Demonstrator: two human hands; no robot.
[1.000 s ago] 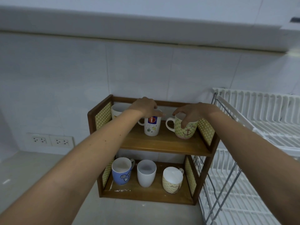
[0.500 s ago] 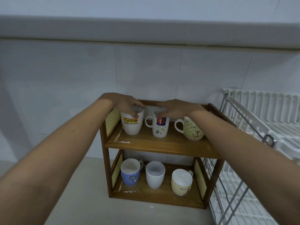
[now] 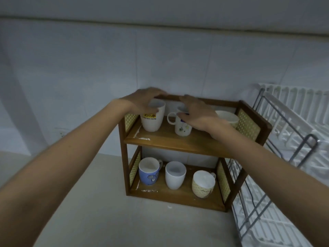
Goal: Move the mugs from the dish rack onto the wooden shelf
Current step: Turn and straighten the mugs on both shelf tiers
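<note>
— Step in hand?

— Setting down, by the look of it. Tall mug (image 3: 152, 120) standing at centre-left of the frame on the top tier of the shelf (image 3: 178, 143), small mug (image 3: 182, 128) just beside it, cream mug (image 3: 227, 117) further right, half hidden behind the wrist. Three more mugs on the tier below.

— And the grips?

— Left grip (image 3: 144, 100) draped over the tall mug's rim, fingers curled round the far side, thumb on the near wall: closed on it, perhaps loosely. Right grip (image 3: 195, 113) lying over the small mug's mouth, fingertips at the rim. Too blurred to tell whether pinching or merely resting.

— Anything left in the rack (image 3: 293, 122)?

— No mug in the part showing at the right edge of the frame.

— Next move, then?

— Probably letting go. Calls for both mugs flat on the board first, then fingers spread and lifted straight up, clear of the rims, without tipping either or knocking the small mug's handle.
</note>
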